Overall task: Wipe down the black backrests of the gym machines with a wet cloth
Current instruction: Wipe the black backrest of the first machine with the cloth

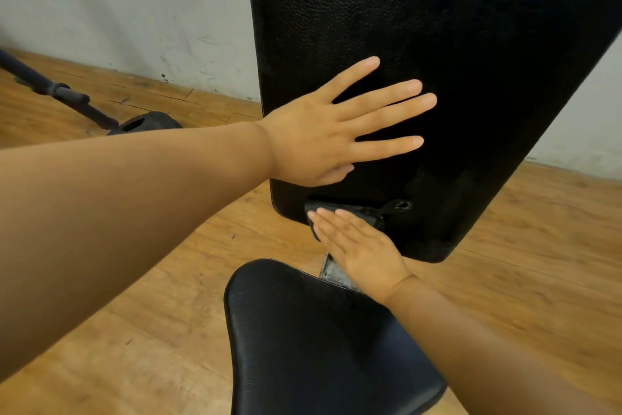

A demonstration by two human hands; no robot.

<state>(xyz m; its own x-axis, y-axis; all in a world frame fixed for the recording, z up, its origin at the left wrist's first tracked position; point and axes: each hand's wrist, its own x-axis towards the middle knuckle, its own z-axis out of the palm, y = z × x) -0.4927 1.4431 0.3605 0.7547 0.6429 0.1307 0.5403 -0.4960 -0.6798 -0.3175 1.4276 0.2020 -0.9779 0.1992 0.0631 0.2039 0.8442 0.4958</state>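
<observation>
A tall black padded backrest (420, 27) fills the upper middle and right of the head view. My left hand (330, 128) lies flat on its lower left part, fingers straight and spread. My right hand (356, 246) presses a dark grey cloth (367, 212) against the backrest's bottom edge with straight fingers. Most of the cloth is hidden under that hand; a small loop of it sticks out to the right.
The bench's black seat pad (319, 347) sits below the backrest, with a metal bracket (333, 273) between them. A dark bar (50, 88) and a black weight plate (148, 121) lie on the wooden floor at left. A scuffed white wall (134, 10) stands behind.
</observation>
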